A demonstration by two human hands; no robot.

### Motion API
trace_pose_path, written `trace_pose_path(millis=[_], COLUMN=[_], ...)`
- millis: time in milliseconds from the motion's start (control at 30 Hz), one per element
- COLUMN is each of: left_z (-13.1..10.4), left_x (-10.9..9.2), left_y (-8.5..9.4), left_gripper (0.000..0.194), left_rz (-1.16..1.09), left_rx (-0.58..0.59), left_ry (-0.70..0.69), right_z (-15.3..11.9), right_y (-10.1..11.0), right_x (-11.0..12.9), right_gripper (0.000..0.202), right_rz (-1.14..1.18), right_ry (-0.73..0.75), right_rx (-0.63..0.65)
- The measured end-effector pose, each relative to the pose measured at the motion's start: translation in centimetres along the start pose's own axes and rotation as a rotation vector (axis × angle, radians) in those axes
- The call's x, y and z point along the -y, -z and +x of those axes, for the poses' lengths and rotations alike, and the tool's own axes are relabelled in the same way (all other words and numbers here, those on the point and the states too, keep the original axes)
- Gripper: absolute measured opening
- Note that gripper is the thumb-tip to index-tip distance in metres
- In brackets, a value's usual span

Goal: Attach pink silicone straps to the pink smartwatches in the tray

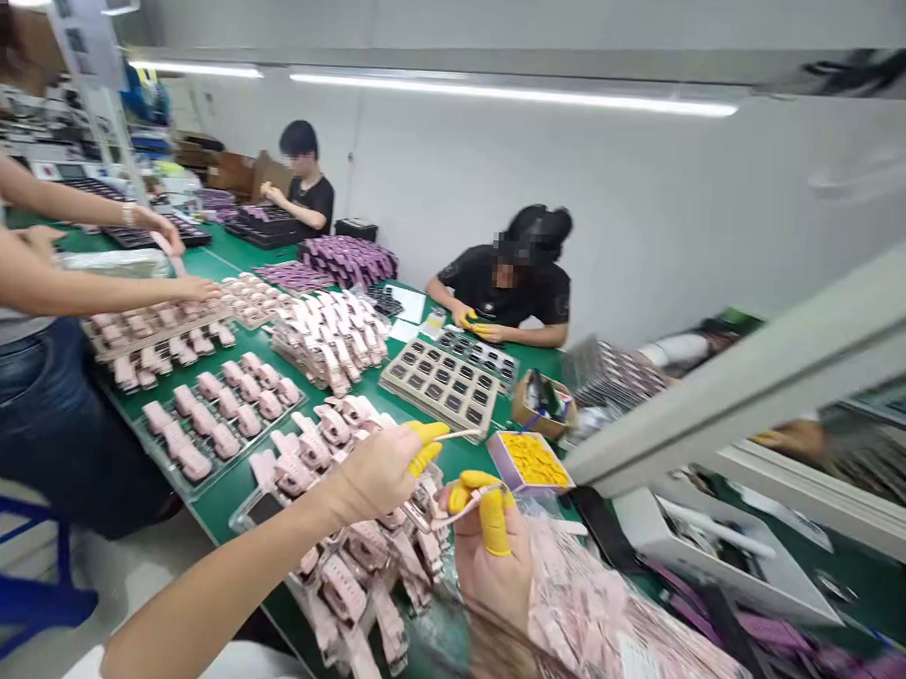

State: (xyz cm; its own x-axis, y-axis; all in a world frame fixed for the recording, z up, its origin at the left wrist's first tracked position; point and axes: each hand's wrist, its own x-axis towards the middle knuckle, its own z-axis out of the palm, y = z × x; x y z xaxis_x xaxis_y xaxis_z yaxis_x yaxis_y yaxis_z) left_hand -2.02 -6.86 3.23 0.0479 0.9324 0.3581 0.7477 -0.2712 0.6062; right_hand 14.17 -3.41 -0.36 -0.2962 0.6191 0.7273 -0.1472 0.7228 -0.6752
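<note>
My left hand (392, 462), with yellow finger cots, is closed on a thin pale strap (464, 434) that sticks out to the right past the fingertips. Just below and to the right, my right hand (493, 546), also in yellow finger cots, pinches a pale pink watch strap (456, 516) between thumb and fingers. This strap runs left to what looks like a watch case (416, 516) below my left hand, partly hidden. Whether both strap ends belong to one watch I cannot tell. Beneath my hands lie trays of pink-strapped watches (344, 585).
A box of yellow finger cots (530, 461) stands beyond my right hand. Bagged pink straps (606, 606) lie to the right, near a slanted white post (721, 401). A tray of dark watch cases (443, 384) lies ahead. Co-workers sit across the table; another person's arms (87, 293) reach in from the left.
</note>
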Motion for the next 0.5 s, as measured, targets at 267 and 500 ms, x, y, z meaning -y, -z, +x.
trace_pose_path(millis=[267,500], left_z=[3.7,3.2], left_x=[2.8,4.5], left_y=[-5.0,-6.9], left_gripper=[0.057,0.058], left_rz=[0.056,0.099], left_rx=[0.191,0.162], left_ry=[-0.161,-0.244], right_z=[-1.4,-2.4], right_y=[0.5,1.7], right_x=[-5.5,-7.1], right_gripper=[0.011,0.031], right_rz=[0.192,-0.144], right_ry=[-0.341,-0.413], right_rx=[-0.448,-0.37])
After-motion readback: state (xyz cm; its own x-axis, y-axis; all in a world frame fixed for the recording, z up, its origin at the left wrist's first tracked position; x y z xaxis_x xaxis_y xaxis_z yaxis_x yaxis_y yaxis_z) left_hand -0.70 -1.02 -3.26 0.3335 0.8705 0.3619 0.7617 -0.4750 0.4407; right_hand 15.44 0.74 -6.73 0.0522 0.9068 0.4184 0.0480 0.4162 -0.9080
